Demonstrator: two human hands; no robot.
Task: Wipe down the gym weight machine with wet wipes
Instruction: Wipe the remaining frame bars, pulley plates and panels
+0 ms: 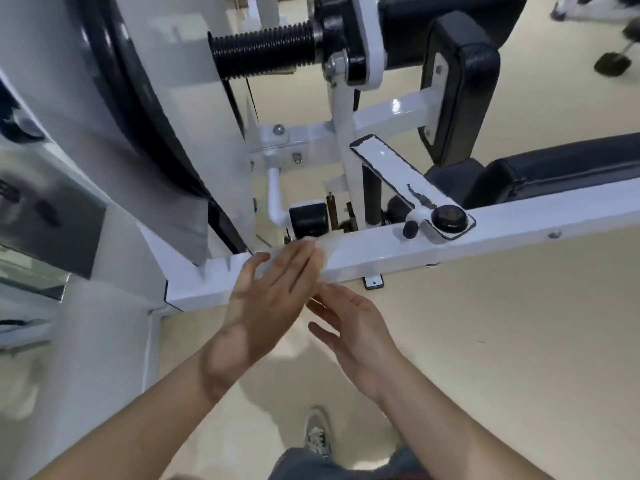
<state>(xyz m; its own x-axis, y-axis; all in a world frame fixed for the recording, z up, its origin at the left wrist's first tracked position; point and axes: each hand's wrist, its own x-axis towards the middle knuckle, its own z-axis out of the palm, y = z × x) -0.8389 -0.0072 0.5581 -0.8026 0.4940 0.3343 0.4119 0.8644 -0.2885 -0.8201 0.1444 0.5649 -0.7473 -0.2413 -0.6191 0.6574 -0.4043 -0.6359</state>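
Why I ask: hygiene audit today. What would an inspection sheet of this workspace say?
Surface: white frame bar, glossy.
Job's things: wet wipe lying flat on the bar.
Clutter: nothing seen.
Hands: left hand presses the wipe with straight fingers; right hand open just below the bar, holding nothing.
Cables: thin cable runs down beside the upright.
Surroundings: black pads, ribbed black grip, beige floor.

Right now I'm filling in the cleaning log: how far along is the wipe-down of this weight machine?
Done: nothing shows as clearly finished. In hand: the left hand presses a wet wipe flat on the white beam; the right hand is open just below, holding nothing. Left, likely: the beam toward the black knob, the black pad and the ribbed grip.
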